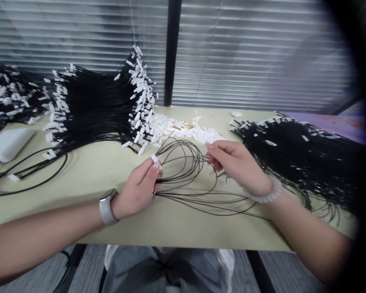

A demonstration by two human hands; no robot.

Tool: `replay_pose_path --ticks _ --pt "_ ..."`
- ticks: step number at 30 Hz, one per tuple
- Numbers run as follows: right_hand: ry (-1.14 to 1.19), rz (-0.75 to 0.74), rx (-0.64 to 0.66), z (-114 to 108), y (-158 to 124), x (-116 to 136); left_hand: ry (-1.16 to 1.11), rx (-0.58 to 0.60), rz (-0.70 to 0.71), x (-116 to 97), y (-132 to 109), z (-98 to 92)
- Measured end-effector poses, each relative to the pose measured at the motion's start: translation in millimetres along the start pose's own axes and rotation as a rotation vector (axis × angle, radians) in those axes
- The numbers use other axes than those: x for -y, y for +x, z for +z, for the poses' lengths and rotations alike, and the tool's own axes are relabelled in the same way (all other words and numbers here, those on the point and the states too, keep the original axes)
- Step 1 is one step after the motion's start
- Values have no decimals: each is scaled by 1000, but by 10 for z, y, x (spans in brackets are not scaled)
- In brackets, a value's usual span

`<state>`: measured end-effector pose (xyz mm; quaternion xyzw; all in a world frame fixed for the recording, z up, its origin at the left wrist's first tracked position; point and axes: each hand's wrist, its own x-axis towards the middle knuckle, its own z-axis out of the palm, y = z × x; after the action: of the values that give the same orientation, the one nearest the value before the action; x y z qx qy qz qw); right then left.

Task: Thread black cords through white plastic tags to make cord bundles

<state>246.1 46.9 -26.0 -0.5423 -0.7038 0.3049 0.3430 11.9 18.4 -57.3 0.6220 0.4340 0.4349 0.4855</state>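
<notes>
My left hand (140, 187) is closed in a pinch on a bunch of thin black cords (189, 179) that loop across the beige table (110, 171); a small white tag (154, 158) sticks up between its fingertips. A watch sits on that wrist. My right hand (234, 162), with a pale bead bracelet on its wrist, pinches the far side of the same looped cords. Just behind both hands lies a heap of loose white tags (183, 128).
A big bundle of black cords with white tags (100, 106) fans out at the back left, another bundle (6, 97) at the far left, a third (299, 154) on the right. A white box (9, 142) lies at the left edge. Window blinds stand behind.
</notes>
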Motion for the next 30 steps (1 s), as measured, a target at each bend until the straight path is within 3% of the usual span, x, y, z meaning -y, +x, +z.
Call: replay_pose_path --ticks 3,6,9,19,25,30 --pt "-272 18 300 -191 53 -118 -93 -95 14 -6 25 13" --pt "-551 -118 590 -230 -37 -85 -136 -187 21 -22 46 18" --pt "-705 -269 642 -141 -187 66 -97 -240 31 -42 50 20" --pt "-975 -456 186 295 -393 350 -33 -158 128 37 -102 50" --pt "-1111 -328 -81 114 -537 451 -22 -189 116 9 -70 61" --pt "-1355 -141 -352 -155 -530 284 -52 -154 87 -9 -23 56"
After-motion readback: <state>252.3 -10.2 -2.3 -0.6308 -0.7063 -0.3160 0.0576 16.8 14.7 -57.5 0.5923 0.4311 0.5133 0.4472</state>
